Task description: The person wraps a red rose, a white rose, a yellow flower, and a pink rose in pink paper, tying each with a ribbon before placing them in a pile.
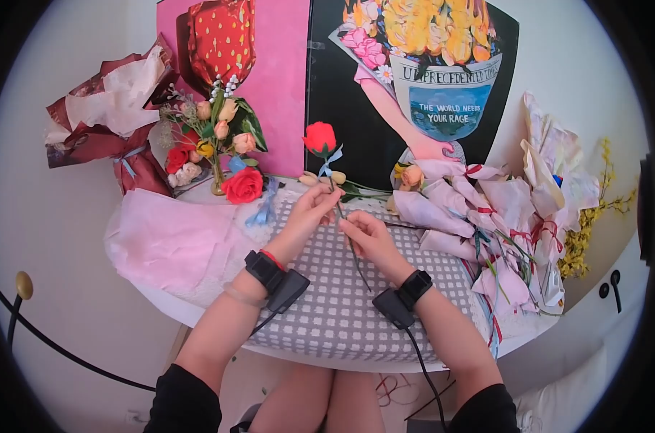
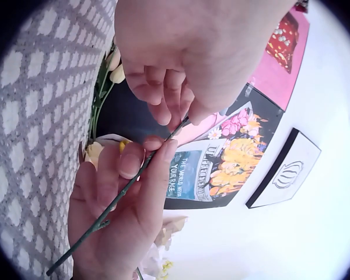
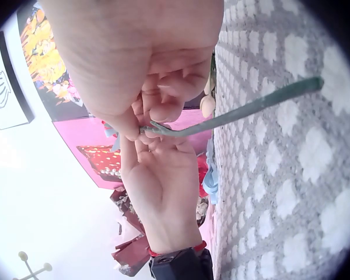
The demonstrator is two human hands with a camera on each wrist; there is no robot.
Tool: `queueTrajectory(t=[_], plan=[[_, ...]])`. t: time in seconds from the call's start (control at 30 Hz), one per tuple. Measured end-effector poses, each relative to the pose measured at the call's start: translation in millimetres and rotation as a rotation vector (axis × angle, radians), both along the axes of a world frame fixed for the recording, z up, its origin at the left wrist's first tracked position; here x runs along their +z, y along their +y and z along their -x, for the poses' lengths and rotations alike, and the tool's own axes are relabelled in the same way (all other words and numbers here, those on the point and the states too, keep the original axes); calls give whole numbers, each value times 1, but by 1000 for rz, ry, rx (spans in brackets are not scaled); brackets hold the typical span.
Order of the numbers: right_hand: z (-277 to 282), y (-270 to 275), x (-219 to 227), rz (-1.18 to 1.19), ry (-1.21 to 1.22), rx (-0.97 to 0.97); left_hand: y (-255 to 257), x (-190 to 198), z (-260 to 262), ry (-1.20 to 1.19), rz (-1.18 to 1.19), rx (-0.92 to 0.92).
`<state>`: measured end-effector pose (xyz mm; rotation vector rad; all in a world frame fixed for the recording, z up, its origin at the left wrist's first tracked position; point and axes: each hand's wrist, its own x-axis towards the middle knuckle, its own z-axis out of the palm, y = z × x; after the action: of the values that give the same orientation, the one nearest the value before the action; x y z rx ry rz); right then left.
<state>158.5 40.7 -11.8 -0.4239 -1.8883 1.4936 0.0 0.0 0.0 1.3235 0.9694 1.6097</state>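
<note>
The left hand [image 1: 314, 214] pinches the thin green stem [image 1: 360, 270] below the red rose [image 1: 319, 137] and its pale blue ribbon [image 1: 328, 164], over the grey-and-white checked cloth [image 1: 327, 317], while the right hand [image 1: 371, 241] pinches lower; light, steady fingertips, I'd say, should stop it kinking.

White table [image 1: 165, 292] under grey-and-white checked cloth [image 1: 320, 317].

Left hand [image 1: 313, 213] pinching, just beside right hand [image 1: 374, 242], also pinching
</note>
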Motion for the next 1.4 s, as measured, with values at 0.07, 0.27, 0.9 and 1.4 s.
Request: queueTrajectory(t=[0.07,0.27,0.9,1.4], plan=[[0,1,-1,13,7,16,-1,2,-2,29,-3,-3],[-1,-2,2,270,-27,33,0,-1,3,40,-37,-7],[-2,2,1,-85,72,-62,-2,2,0,51,-17,-20],[-7,-2,10,-637,30,-336,-3,2,-1,64,12,-96]])
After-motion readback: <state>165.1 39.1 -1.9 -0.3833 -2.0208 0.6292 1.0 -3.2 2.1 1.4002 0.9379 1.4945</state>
